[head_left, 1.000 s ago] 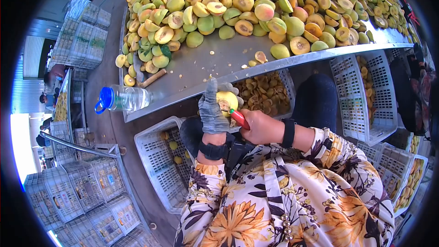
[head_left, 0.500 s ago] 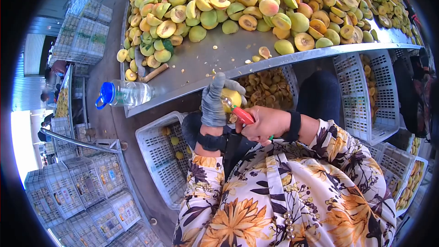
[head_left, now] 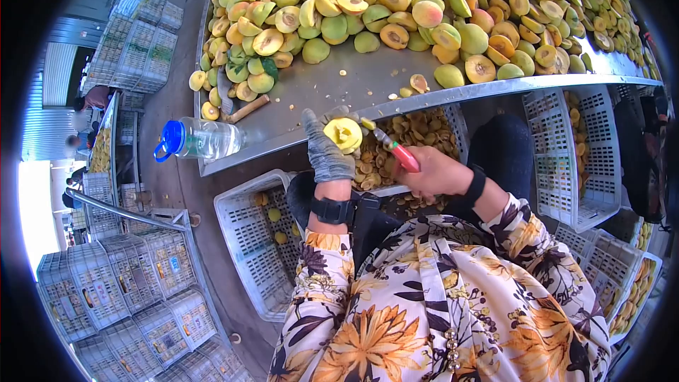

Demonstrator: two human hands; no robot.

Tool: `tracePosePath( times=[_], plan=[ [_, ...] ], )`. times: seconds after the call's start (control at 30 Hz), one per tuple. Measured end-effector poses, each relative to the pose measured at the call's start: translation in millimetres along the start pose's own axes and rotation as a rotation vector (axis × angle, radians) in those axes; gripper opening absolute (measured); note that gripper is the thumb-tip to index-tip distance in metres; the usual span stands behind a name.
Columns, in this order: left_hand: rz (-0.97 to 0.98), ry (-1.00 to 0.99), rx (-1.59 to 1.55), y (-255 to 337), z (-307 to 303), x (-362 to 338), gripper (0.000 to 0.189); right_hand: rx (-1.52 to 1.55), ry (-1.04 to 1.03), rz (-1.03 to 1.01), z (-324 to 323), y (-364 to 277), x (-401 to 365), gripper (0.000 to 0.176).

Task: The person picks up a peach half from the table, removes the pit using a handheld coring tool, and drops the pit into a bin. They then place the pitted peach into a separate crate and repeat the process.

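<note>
My left hand [head_left: 329, 148], in a grey glove, is closed around a peach half [head_left: 343, 134]. Its cut yellow face is turned up, with a rough hollow in the middle. Bare and closed, my right hand [head_left: 437, 172] grips a red-handled pitting tool [head_left: 405, 157]. The tool's metal end points up and left, apart from the peach half, with a yellowish-green bit at its tip. Both hands are just off the front edge of the metal table [head_left: 318, 88], over a crate of fruit pieces [head_left: 403, 138].
Halved peaches [head_left: 396, 0] are heaped across the table. A water bottle [head_left: 205, 139] with a blue lid lies near the left corner, below a wooden-handled tool [head_left: 247, 108]. Crates stand left [head_left: 247, 240] and right [head_left: 576, 163] of my legs; stacked crates [head_left: 120, 276] fill the far left.
My right hand has drawn the tool out of the peach and moved right. My left hand has tilted the peach half so its hollowed face shows. The view has shifted slightly.
</note>
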State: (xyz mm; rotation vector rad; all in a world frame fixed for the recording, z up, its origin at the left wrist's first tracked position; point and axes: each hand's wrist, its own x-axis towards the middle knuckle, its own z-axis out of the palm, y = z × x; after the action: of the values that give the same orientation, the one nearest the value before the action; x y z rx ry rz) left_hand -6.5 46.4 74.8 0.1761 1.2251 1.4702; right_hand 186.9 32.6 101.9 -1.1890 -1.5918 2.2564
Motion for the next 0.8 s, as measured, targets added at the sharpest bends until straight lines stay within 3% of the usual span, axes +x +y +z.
tracePosePath(
  times=[0.03, 0.1, 0.13, 0.23, 0.37, 0.43, 0.53, 0.8],
  plan=[
    [-0.020, -0.059, 0.022, 1.5, -2.7, -2.8, 0.064, 0.002, 0.003, 0.001, 0.4, 10.3, 4.7, 0.015],
    [-0.019, -0.071, 0.029, 1.5, -1.9, -5.5, 0.063, -0.463, 0.615, -0.477, -1.0, 37.3, 19.8, 0.017],
    [-0.028, -0.102, 0.025, 1.9, -0.6, -9.0, 0.063, -0.254, 0.566, -0.435, 1.7, 17.6, 12.2, 0.026],
    [-0.033, -0.177, 0.024, -7.8, -3.8, -12.2, 0.063, -0.206, 0.589, -0.520, 8.6, 6.5, 16.0, 0.028],
    [-0.037, -0.184, 0.033, -14.2, -3.4, -17.8, 0.061, -0.301, 0.513, -0.528, 13.7, -3.3, 13.8, 0.039],
    [-0.097, -0.308, -0.062, -13.3, -3.1, -19.4, 0.062, -0.245, 0.515, -0.520, 15.5, -2.3, 13.7, 0.040],
    [-0.143, -0.231, -0.103, -9.4, 10.4, -31.8, 0.062, -0.204, 0.505, -0.504, 15.6, -0.3, 13.4, 0.041],
    [-0.129, -0.282, 0.023, -29.3, -7.7, -19.7, 0.054, -0.262, 0.547, -0.557, 18.0, 5.1, 14.5, 0.044]
  ],
)
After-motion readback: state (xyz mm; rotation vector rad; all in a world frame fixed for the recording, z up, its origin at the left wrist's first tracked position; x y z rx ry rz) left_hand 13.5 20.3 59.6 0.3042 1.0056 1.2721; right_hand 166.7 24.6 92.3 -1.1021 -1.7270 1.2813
